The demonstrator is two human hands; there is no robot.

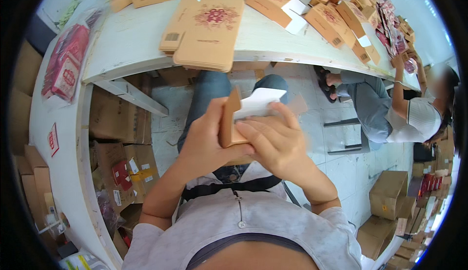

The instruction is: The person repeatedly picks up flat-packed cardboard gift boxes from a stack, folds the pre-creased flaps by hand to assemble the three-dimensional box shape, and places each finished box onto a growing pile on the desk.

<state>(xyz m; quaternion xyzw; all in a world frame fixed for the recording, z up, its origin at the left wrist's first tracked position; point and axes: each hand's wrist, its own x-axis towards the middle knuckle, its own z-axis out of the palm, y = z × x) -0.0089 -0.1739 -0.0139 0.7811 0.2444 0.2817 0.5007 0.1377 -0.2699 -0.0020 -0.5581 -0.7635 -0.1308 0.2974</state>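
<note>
A partly folded tan paperboard carton (227, 123) is held up in front of my lap, its white inner side and flap (257, 101) showing. My left hand (206, 138) wraps its left side, with the thumb along the lower edge. Over the open end lies my right hand (276, 140), fingers bent against the inside and one fingertip on the white flap. The carton's far side is partly hidden by this hand. Beyond it, at the table's front edge, rests a stack of flat printed carton blanks (208, 32).
Several folded cartons (272, 5) with open flaps lie along the white table (128, 39). Red packages (67, 65) lie on the left table. A seated person (413, 113) handles something at the right. Corrugated boxes (387, 195) stand on the tiled floor; others (113, 113) sit under the table.
</note>
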